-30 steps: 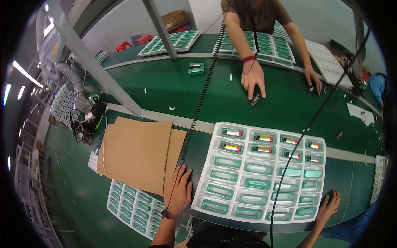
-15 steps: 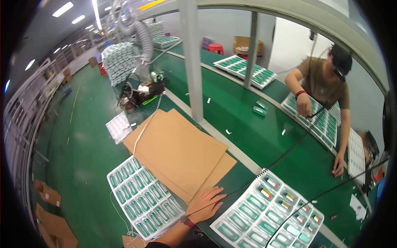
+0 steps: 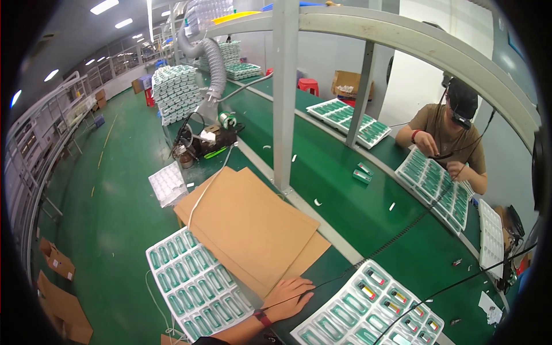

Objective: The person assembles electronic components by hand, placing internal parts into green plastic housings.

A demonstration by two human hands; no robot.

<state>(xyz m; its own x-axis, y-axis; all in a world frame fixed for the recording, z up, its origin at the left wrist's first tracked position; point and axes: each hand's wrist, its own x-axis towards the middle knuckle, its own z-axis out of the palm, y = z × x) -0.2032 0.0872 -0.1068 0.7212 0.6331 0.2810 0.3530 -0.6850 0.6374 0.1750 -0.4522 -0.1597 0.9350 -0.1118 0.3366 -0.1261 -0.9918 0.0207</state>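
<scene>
My left hand (image 3: 289, 298) lies flat with its fingers stretched out, at the near corner of the brown cardboard sheets (image 3: 253, 224). It holds nothing. A dark red band circles that wrist, and a thin black cord crosses the hand. To its right is a white plastic tray (image 3: 340, 313) with pockets; several hold small cylindrical parts with red and yellow bands, others look greenish inside. On its left lies another white tray (image 3: 198, 284) whose pockets look clear, partly under the cardboard. My right hand is out of view.
A coiled black cable (image 3: 402, 233) spans the green bench. Opposite, a co-worker (image 3: 448, 138) handles a dark tool over a filled tray (image 3: 434, 187). A metal post (image 3: 284, 103) rises mid-bench. Stacked trays (image 3: 174, 95) and a ribbed hose (image 3: 215, 63) stand at the far left.
The view has shifted, so the near tray sits lower in the picture. Across the bench, the co-worker's lower hand has come up from the bench to the tray. My left hand stays put.
</scene>
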